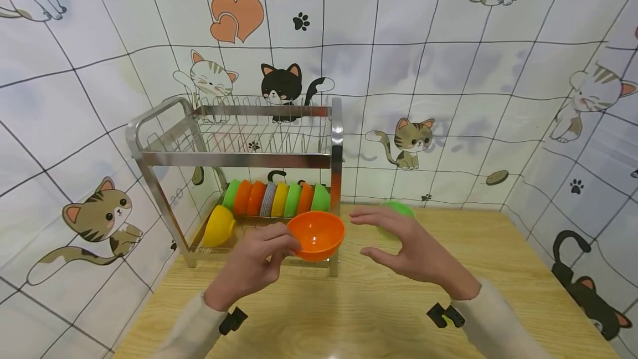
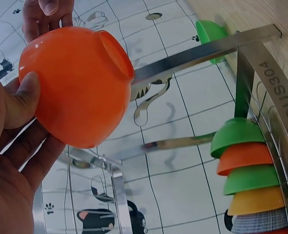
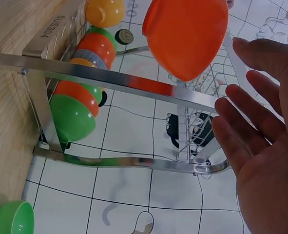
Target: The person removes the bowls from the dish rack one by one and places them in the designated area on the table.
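Observation:
An orange bowl is held in the air in front of the dish rack, its rim tilted up toward me. My left hand pinches its left side, thumb and fingers on the wall, as the left wrist view shows on the bowl. To the right of the bowl, my right hand is spread with thumb and fingers apart, holding nothing. In the right wrist view a gap separates the right fingers from the bowl. Behind the right hand a green bowl stands on the table, partly hidden.
A two-tier metal dish rack stands at the left back. On its lower tier several green, orange, yellow and grey-patterned bowls stand in a row, with a yellow bowl in front. The wooden table meets a cat-printed wall covering.

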The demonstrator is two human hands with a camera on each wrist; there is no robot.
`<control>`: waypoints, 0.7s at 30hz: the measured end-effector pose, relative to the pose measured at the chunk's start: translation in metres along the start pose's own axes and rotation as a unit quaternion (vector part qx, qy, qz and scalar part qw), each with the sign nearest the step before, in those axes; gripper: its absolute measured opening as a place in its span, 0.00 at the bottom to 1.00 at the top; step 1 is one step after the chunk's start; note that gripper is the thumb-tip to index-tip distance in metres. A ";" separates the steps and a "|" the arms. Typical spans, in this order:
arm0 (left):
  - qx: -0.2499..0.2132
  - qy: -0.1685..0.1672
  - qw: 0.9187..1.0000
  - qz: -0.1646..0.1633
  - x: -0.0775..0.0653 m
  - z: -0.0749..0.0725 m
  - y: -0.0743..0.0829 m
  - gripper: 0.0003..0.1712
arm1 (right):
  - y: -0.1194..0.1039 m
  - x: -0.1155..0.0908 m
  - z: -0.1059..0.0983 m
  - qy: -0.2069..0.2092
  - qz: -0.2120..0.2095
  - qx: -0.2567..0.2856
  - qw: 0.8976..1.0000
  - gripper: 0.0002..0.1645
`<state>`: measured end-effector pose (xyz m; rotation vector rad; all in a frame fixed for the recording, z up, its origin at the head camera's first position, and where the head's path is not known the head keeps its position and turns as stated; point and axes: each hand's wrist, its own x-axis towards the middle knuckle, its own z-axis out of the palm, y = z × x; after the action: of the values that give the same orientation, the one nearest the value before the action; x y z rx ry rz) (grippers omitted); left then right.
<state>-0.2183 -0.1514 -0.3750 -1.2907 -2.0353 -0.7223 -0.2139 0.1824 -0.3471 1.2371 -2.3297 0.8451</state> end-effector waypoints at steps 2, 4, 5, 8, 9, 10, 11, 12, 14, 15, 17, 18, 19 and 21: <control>0.007 -0.006 1.000 0.009 0.004 0.004 0.003 0.18 | -0.002 -0.003 -0.001 -0.012 -0.010 0.005 1.000 0.35; 0.008 -0.013 1.000 0.019 0.008 0.008 0.007 0.19 | -0.004 -0.007 0.000 -0.020 -0.019 0.009 1.000 0.34; 0.008 -0.015 1.000 0.025 0.009 0.010 0.008 0.19 | -0.004 -0.008 0.000 -0.022 -0.027 0.010 0.999 0.34; 0.001 -0.024 0.999 0.041 0.013 0.014 0.012 0.19 | -0.006 -0.010 0.001 -0.030 -0.048 0.003 0.998 0.31; 0.002 -0.027 0.999 0.047 0.014 0.016 0.013 0.19 | -0.006 -0.011 0.001 -0.033 -0.054 0.001 0.998 0.30; 0.001 -0.030 0.998 0.051 0.015 0.017 0.014 0.19 | -0.007 -0.012 0.001 -0.037 -0.057 -0.001 0.998 0.28; 0.000 -0.033 0.998 0.054 0.016 0.018 0.016 0.18 | -0.007 -0.012 0.001 -0.041 -0.060 -0.003 0.997 0.26; 0.000 -0.036 0.998 0.059 0.017 0.019 0.017 0.18 | -0.008 -0.013 0.000 -0.046 -0.062 -0.004 0.997 0.24; 0.001 -0.042 0.997 0.064 0.018 0.021 0.019 0.17 | -0.009 -0.014 0.000 -0.053 -0.068 -0.007 0.996 0.21; 0.000 -0.044 0.997 0.067 0.019 0.022 0.020 0.17 | -0.010 -0.015 0.000 -0.056 -0.071 -0.011 0.996 0.20; 0.001 -0.046 0.996 0.073 0.020 0.023 0.021 0.17 | -0.011 -0.016 0.000 -0.059 -0.080 -0.019 0.995 0.17; 0.000 -0.047 0.996 0.074 0.021 0.024 0.021 0.17 | -0.011 -0.016 0.000 -0.059 -0.086 -0.022 0.994 0.16; 0.000 -0.048 0.996 0.074 0.021 0.025 0.021 0.17 | -0.011 -0.017 0.000 -0.056 -0.094 -0.025 0.994 0.15; 0.000 -0.048 0.996 0.076 0.022 0.026 0.022 0.18 | -0.012 -0.017 0.000 -0.050 -0.107 -0.027 0.993 0.12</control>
<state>-0.2111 -0.1117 -0.3738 -1.4871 -1.9848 -0.6007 -0.1946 0.1881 -0.3530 1.5049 -2.2282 0.6564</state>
